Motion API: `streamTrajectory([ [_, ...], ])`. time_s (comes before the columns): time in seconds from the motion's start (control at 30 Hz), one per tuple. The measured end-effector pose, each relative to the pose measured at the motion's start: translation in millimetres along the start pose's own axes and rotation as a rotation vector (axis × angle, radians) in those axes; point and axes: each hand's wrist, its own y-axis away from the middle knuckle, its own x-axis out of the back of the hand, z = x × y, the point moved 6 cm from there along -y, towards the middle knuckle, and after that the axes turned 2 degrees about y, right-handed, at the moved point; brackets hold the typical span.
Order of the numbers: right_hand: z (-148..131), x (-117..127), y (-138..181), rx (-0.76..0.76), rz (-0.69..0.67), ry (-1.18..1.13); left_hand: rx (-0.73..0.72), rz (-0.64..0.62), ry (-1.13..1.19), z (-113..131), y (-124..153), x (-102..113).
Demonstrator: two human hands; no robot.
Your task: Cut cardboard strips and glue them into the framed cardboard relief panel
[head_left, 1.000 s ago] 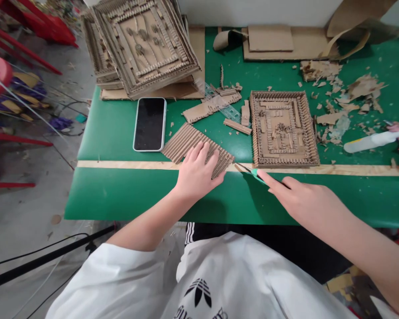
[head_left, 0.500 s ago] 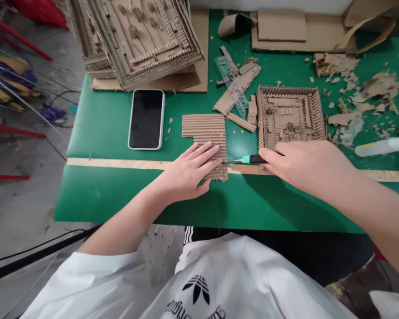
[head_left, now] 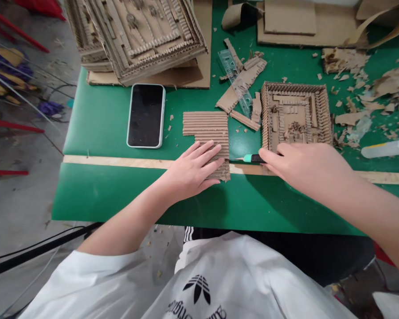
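My left hand (head_left: pixel 190 171) lies flat with fingers stretched out on a ribbed piece of corrugated cardboard (head_left: pixel 206 126), pressing it to the green table (head_left: pixel 113 124). My right hand (head_left: pixel 302 167) is closed round a small knife with a green and black handle (head_left: pixel 252 158); its thin blade points left at the cardboard's right edge. A square cardboard frame model (head_left: pixel 295 116) sits just beyond my right hand.
A phone (head_left: pixel 145 115) lies face up left of the cardboard. A stack of cardboard frame models (head_left: pixel 136 35) fills the back left. A clear ruler (head_left: pixel 235 82), cardboard strips and scraps (head_left: pixel 362 84) are scattered at the back. A white glue gun nozzle (head_left: pixel 385 148) lies at right.
The ribbed cardboard was turned from a slant to square with the table edge. My right hand moved up and left, bringing the knife tip to its right edge. The view shifted slightly.
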Motion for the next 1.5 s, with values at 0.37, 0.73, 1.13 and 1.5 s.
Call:
streamTrajectory([
  [0.37,1,6,-1,0.031,-0.089,0.016,0.034,-0.019,-0.015,-1,-2,2],
  [0.73,19,13,12,-0.148,-0.037,-0.035,-0.049,0.075,-0.091,5,5,4],
  [1.13,-16,2,-80,-0.332,-0.029,-0.375,-0.058,0.664,-0.327,0,34,82],
  [1.5,3,32,-80,-0.309,0.250,-0.656,0.195,0.788,-0.264,-39,13,164],
])
